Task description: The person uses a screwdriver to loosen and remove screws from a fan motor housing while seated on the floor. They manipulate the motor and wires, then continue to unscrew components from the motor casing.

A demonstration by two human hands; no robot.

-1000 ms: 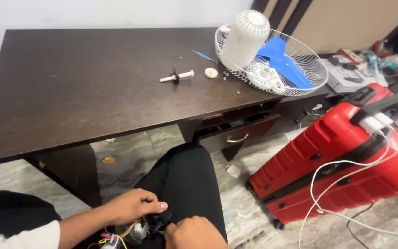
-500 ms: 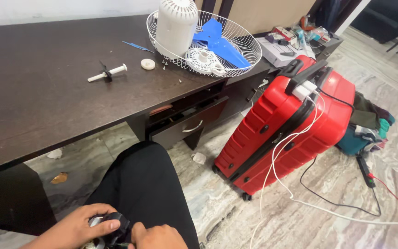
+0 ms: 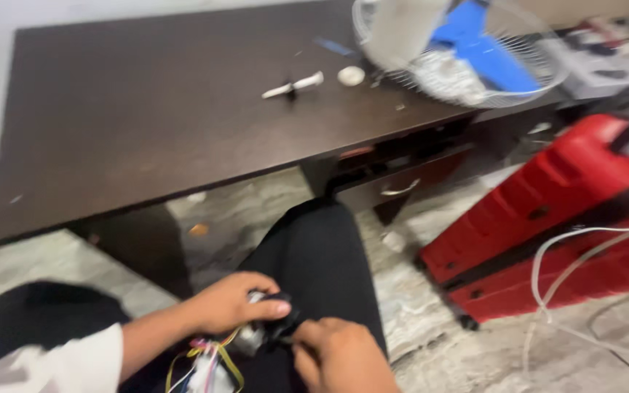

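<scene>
Over my lap, my left hand (image 3: 231, 302) grips a small motor-like part (image 3: 265, 331), black and silver, with coloured wires (image 3: 209, 360) hanging from it. My right hand (image 3: 340, 356) pinches the part's black end from the right. Both hands sit low in the head view, above my black trousers (image 3: 314, 247). The picture is blurred, so the part's details are unclear.
A dark wooden table (image 3: 147, 124) stands ahead with a white tool (image 3: 293, 85), a small white cap (image 3: 351, 75) and a wire fan guard (image 3: 540, 69) holding a blue fan blade (image 3: 482, 47). A red suitcase (image 3: 547, 218) with white cables (image 3: 569, 247) lies on the marble floor at right.
The view has swung back left and blurred. Both hands stay on the wired part in my lap, now higher in the picture.
</scene>
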